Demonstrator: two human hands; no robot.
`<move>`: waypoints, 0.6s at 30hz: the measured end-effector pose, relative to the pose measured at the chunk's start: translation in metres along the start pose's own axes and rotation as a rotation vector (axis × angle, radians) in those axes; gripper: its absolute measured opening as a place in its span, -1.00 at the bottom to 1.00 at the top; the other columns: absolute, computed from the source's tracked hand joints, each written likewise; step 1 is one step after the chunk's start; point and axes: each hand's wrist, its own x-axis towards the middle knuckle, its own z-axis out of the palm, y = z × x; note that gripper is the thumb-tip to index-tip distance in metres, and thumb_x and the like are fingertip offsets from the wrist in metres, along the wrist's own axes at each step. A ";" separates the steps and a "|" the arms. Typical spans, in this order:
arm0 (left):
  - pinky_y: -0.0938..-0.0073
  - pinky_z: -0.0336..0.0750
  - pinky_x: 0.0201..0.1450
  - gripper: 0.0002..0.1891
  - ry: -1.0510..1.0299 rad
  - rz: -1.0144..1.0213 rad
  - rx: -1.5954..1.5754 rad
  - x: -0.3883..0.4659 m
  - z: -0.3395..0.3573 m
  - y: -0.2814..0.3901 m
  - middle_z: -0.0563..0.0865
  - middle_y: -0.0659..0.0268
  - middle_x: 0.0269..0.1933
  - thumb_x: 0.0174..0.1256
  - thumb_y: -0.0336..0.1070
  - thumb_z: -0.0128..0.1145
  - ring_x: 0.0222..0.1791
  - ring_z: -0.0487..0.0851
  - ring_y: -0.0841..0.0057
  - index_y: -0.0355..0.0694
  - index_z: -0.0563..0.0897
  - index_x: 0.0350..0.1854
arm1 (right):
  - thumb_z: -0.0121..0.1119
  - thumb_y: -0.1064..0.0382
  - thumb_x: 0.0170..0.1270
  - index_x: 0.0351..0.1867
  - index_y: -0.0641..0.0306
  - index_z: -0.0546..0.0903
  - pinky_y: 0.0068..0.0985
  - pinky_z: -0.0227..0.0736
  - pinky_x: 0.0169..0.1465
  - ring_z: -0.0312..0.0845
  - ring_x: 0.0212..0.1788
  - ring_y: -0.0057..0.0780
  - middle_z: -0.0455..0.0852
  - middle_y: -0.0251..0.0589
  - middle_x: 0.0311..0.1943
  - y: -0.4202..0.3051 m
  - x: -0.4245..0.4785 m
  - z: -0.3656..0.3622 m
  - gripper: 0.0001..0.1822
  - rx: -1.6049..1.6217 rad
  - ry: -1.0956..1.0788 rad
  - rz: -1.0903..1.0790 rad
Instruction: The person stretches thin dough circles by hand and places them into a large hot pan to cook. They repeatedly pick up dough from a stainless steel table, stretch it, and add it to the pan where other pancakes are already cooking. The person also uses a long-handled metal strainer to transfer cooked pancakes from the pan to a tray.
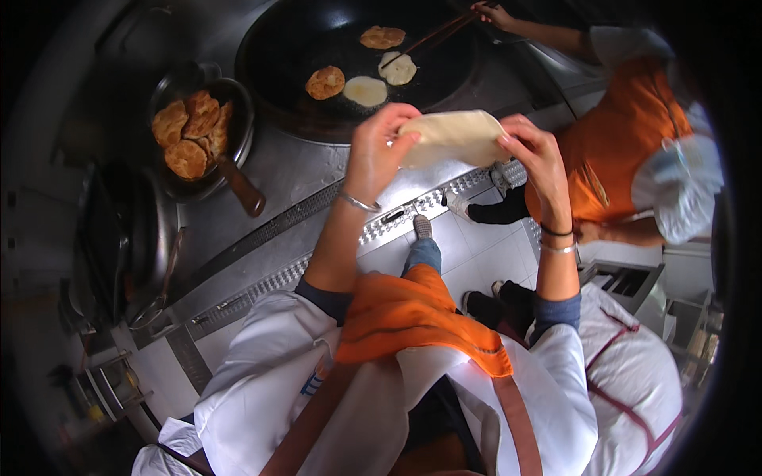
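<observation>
A pale sheet of raw dough is stretched between my two hands, in front of a large black wok. My left hand pinches its left edge between thumb and fingers, and my right hand grips its right edge. Inside the wok lie a pale flatbread, a second pale one touched by the tips of chopsticks, a browned flatbread and another browned one farther back.
Left of the wok, a metal bowl holds several browned flatbreads beside a wooden handle. A co-worker's hand holds the chopsticks; that person, in an orange apron, stands at the right. Another person in white is close on my right.
</observation>
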 end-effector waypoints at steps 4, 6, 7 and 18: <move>0.73 0.47 -0.31 -0.86 0.226 0.073 0.049 0.067 -0.020 -0.029 0.63 0.40 -0.42 0.07 -0.60 0.14 -0.39 0.58 0.75 -0.34 0.60 -0.30 | 0.20 0.29 0.18 -0.27 0.41 0.63 -0.70 0.33 -0.31 0.43 -0.41 -0.68 0.59 -0.36 -0.44 0.038 0.101 0.002 -0.81 0.037 -0.097 -0.081; 0.73 0.47 -0.34 -0.88 0.277 0.052 0.177 0.099 -0.029 -0.040 0.62 0.40 -0.47 0.07 -0.57 0.16 -0.42 0.58 0.75 -0.35 0.60 -0.32 | 0.21 0.33 0.16 -0.21 0.37 0.61 -0.69 0.38 -0.32 0.45 -0.44 -0.70 0.60 -0.36 -0.49 0.056 0.146 0.002 -0.81 0.075 -0.170 -0.060; 0.73 0.46 -0.36 -0.90 0.288 0.036 0.241 0.116 -0.031 -0.048 0.62 0.40 -0.49 0.07 -0.55 0.16 -0.43 0.58 0.76 -0.35 0.60 -0.33 | 0.21 0.34 0.16 -0.19 0.37 0.60 -0.69 0.39 -0.31 0.46 -0.43 -0.71 0.61 -0.36 -0.48 0.075 0.168 0.003 -0.80 0.121 -0.198 -0.034; 0.67 0.47 -0.31 -0.86 0.183 -0.213 0.595 0.240 -0.045 -0.183 0.65 0.39 -0.46 0.01 -0.47 0.25 -0.45 0.57 0.67 -0.26 0.63 -0.33 | 0.20 0.40 0.11 -0.32 0.31 0.57 -0.55 0.40 -0.33 0.52 -0.44 -0.51 0.61 -0.23 -0.50 0.218 0.304 0.015 -0.90 -0.316 -0.223 -0.081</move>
